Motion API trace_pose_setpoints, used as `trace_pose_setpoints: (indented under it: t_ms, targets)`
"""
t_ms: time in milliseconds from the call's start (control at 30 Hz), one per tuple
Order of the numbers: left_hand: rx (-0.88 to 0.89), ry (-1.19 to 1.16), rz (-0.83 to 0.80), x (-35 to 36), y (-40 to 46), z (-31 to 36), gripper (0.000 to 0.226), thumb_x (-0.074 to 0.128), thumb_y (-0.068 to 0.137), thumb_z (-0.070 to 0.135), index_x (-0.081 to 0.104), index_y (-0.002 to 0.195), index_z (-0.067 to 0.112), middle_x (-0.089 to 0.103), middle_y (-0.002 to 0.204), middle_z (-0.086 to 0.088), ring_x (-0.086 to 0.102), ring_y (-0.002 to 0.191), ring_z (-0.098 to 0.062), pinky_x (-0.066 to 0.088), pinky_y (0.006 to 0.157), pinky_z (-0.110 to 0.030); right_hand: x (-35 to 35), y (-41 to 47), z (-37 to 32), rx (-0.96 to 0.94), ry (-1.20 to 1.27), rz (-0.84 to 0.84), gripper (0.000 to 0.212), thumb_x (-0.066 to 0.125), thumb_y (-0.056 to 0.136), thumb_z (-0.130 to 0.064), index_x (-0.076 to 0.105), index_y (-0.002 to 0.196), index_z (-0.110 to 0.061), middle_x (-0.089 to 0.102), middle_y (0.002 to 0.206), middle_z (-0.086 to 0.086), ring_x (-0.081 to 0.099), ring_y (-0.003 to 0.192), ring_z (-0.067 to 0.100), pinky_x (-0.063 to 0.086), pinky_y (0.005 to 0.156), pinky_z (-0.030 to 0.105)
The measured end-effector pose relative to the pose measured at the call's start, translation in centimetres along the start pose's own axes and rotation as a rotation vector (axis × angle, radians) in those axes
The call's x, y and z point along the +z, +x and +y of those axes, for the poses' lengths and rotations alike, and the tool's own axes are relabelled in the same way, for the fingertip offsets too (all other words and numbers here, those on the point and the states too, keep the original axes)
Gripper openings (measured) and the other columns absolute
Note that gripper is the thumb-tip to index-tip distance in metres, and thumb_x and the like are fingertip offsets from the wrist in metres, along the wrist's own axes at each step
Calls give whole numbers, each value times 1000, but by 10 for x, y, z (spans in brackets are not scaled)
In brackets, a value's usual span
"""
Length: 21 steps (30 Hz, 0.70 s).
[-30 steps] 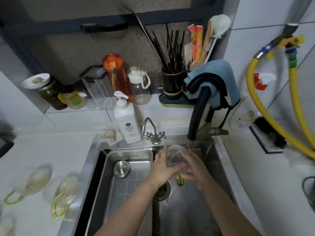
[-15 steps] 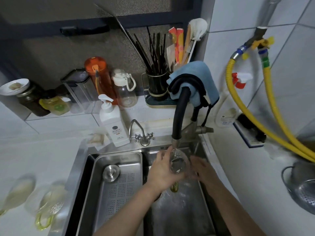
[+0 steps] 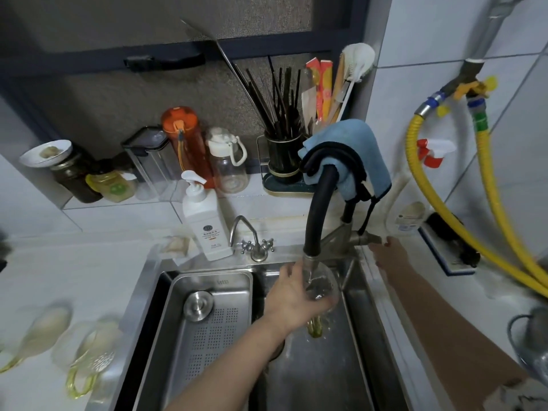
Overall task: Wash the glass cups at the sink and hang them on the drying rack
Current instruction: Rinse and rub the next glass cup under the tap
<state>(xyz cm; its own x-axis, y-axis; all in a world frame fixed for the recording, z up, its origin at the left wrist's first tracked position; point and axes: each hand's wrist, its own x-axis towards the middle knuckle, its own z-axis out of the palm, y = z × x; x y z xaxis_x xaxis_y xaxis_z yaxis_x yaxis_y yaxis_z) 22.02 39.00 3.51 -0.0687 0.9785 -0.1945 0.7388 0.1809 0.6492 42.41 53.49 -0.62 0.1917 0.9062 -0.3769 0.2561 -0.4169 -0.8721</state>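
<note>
Left hand (image 3: pixel 292 301), lower centre of frame: fingers curled round a clear glass cup (image 3: pixel 321 287), gripping it from the left side, mouth tilted up under the nozzle of the black faucet hose (image 3: pixel 318 209). Cup sits over the steel sink (image 3: pixel 364 336) basin; its yellow-green handle points downward below the hand. Water visible inside the cup. Right hand (image 3: pixel 385 252), centre right: reaches to the metal faucet lever (image 3: pixel 363 237) at the sink's back right corner, fingertips at the lever's end; whether they clasp it or only touch cannot be told. Perforated steel tray (image 3: pixel 213 324) fills the sink's left half, with a round metal plug lying on it. Lower left, on the white counter (image 3: pixel 74 271): two more glass cups (image 3: pixel 86 351) with yellow handles, blurred, lying on their sides. Behind the sink: white pump bottle (image 3: pixel 207 229), small chrome tap (image 3: pixel 253 243). A blue cloth (image 3: pixel 360 146) is draped over the hose's arch. Right edge: yellow hoses (image 3: pixel 486 209) along the tiled wall.
</note>
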Motion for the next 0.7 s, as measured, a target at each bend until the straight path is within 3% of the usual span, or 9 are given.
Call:
trace_pose_setpoints:
  t_ms: [100, 167, 233, 367, 433, 500, 533, 600, 700]
  targets:
    - [3, 15, 0, -2, -1, -3, 89, 66, 67, 70, 29, 140, 36, 38, 132, 6, 51, 116, -17, 48, 88, -30, 1, 1, 1, 4, -81, -44, 14, 53, 93, -7, 49, 105, -11, 48, 83, 5, 40, 62, 11, 40, 66, 28]
    - [2, 13, 4, -3, -1, -4, 88, 67, 68, 69, 29, 141, 36, 37, 135, 5, 51, 116, -17, 47, 87, -28, 4, -1, 1, -1, -64, -52, 30, 53, 92, -4, 48, 118, -18, 50, 99, 7, 43, 67, 6, 43, 82, 34]
    - [2, 10, -5, -3, -2, -4, 89, 68, 69, 67, 27, 142, 36, 36, 136, 4, 51, 116, -17, 46, 87, -27, 7, -8, 1, -5, -46, -50, 42, 53, 92, -3, 44, 132, -15, 46, 108, 8, 43, 70, 4, 42, 88, 37]
    - [-2, 5, -21, -4, -6, -5, 96, 68, 69, 67, 20, 147, 38, 34, 139, 3, 49, 120, -17, 44, 87, -26, 8, -19, 3, -11, 1, -55, 54, 54, 92, -2, 35, 142, -8, 46, 112, 7, 49, 78, 15, 45, 75, 33]
    - [-8, 11, -26, -6, -9, -6, 99, 68, 69, 67, 16, 148, 37, 32, 142, 2, 46, 125, -19, 44, 93, -28, 9, -33, 5, 0, 83, -86, 50, 54, 92, 1, 37, 138, -7, 52, 109, 13, 53, 91, 28, 48, 74, 32]
    - [-18, 23, -33, -7, -12, -8, 101, 69, 69, 64, 15, 150, 35, 29, 146, 2, 43, 129, -20, 42, 100, -29, 19, -56, 12, -2, 141, -176, 32, 56, 89, 4, 50, 118, -9, 58, 104, 19, 59, 88, 31, 56, 71, 29]
    - [-23, 27, -39, -8, -14, -9, 103, 70, 70, 63, 14, 151, 34, 28, 147, 1, 42, 130, -20, 40, 102, -29, 26, -68, 18, -11, 119, -229, 33, 62, 86, 0, 54, 114, -16, 60, 108, 19, 62, 90, 30, 58, 73, 32]
    - [-34, 37, -60, -8, -19, -14, 106, 71, 69, 63, 11, 152, 33, 28, 147, -1, 41, 132, -21, 39, 106, -29, 43, -91, 33, 26, 83, -279, 46, 67, 84, -16, 51, 126, -26, 58, 123, 12, 61, 106, 31, 55, 88, 44]
    - [-62, 57, -89, -7, -28, -22, 110, 69, 67, 66, 8, 153, 35, 31, 142, -2, 41, 132, -23, 40, 106, -32, 61, -129, 48, 153, 184, -278, 46, 58, 94, -17, 45, 139, -16, 54, 134, 11, 55, 118, 27, 44, 103, 39]
